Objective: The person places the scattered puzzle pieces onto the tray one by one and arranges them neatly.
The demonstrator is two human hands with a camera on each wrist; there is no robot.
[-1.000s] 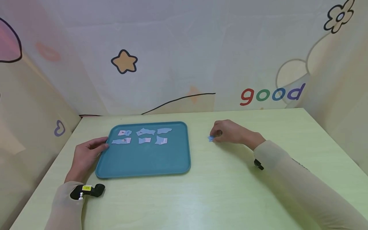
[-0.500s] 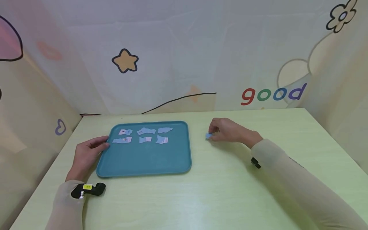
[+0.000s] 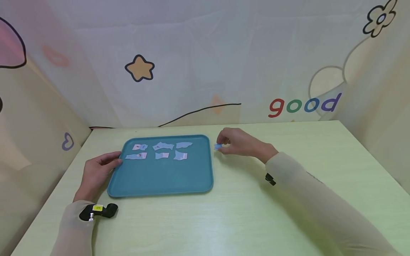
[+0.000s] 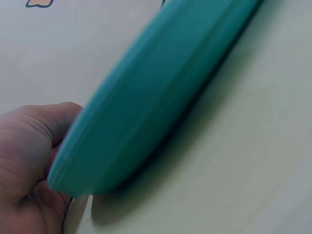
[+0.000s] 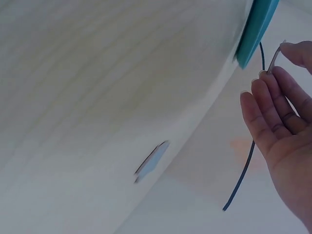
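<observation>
My right hand (image 3: 241, 143) pinches a small blue scrap of paper (image 3: 217, 146) between thumb and fingertips, just off the right edge of a blue tray (image 3: 160, 183). In the right wrist view the scrap (image 5: 274, 59) shows nearly edge-on, the other fingers loosely bent beside it. My left hand (image 3: 97, 172) holds the tray's left rim, thumb and index finger at the edge. The left wrist view shows that hand (image 4: 29, 161) partly hidden behind the tray wall (image 4: 141, 107). Several torn paper pieces (image 3: 163, 146) lie in two rows on the tray's far half.
Another pale blue piece (image 5: 153, 160) lies on the table in the right wrist view. The pale wooden table (image 3: 192, 227) ends at a printed cloth backdrop (image 3: 198, 64), with cloth at both sides too.
My right hand has lifted and moved left toward the tray with the paper scrap in its fingers. The left hand stays at the tray's rim.
</observation>
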